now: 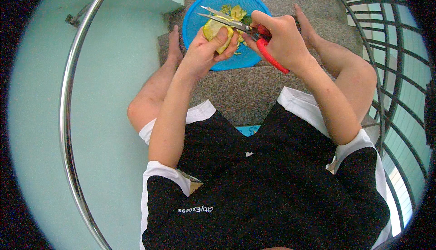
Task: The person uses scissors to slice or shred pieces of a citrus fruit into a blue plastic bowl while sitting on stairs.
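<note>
My left hand (207, 49) grips a piece of thick yellow-green citrus-like peel (214, 28), its pale inner side facing up. In my right hand (282, 35) is a pair of scissors with red handles (272, 57); the blades are parted and point left, lying over the upper edge of the peel. Below both hands stands a round blue mesh plastic basket (190, 21). Thin yellow-green strips (225, 9) and a larger curled peel piece (237, 12) lie in it. Something dark green shows beside the scissors, partly hidden by my right hand.
The basket rests on speckled granite stairs (235, 93) between my bare feet. A curved metal handrail (64, 113) runs along the pale green wall (109, 79) on the left. Dark metal railing bars (391, 62) curve along the right. A light blue patterned item (247, 130) shows between my thighs.
</note>
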Motion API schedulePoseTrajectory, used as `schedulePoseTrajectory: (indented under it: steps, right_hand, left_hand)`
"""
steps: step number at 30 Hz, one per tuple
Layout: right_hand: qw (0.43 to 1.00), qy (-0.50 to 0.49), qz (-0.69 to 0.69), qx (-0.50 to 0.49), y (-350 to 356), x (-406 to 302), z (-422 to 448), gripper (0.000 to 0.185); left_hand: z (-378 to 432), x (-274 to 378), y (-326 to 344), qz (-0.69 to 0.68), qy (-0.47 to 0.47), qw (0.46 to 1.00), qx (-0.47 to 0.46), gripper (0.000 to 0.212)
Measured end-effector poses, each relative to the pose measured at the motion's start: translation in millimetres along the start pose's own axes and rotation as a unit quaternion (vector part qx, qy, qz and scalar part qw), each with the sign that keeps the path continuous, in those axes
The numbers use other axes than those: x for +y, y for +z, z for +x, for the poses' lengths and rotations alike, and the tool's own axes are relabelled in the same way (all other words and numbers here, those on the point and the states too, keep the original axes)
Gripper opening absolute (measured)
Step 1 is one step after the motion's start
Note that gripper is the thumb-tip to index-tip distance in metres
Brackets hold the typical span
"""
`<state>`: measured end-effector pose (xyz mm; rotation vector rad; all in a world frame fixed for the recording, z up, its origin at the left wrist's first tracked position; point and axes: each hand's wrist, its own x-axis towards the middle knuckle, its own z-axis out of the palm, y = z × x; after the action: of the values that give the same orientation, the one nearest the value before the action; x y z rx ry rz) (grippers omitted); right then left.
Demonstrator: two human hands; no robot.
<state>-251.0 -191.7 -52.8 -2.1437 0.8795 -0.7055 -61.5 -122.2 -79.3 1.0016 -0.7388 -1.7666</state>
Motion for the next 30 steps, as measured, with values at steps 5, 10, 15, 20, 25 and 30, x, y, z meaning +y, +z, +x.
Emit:
schedulePoseTrajectory:
  steps: [5, 10, 15, 20, 25, 30]
  right_hand:
    - [1.000, -0.001, -0.014, -0.012, -3, 2, 1, 0.025]
    - [0.999, 0.015, -0.009, -0.030, -6, 0, 1, 0.026]
    - [1.000, -0.006, -0.007, -0.011, -5, 1, 1, 0.026]
    - [1.000, 0.012, 0.017, -0.015, -7, -4, 1, 0.025]
    - [0.999, 0.028, 0.015, -0.001, -9, -7, 2, 0.027]
    - [0.999, 0.041, -0.004, -0.005, -5, -7, 4, 0.029]
  left_hand:
    - [-1, 7, -12, 0.068, -0.026, 0.997, -0.010, 0.028]
    - [-1, 12, -9, 0.054, -0.019, 0.998, -0.013, 0.029]
    - [-2, 16, -9, 0.064, -0.014, 0.997, -0.037, 0.030]
    - [-2, 16, -13, 0.104, 0.022, 0.994, 0.015, 0.028]
    - [5, 21, -2, 0.030, 0.047, 0.990, 0.128, 0.025]
    - [7, 22, -14, 0.047, 0.049, 0.997, 0.041, 0.025]
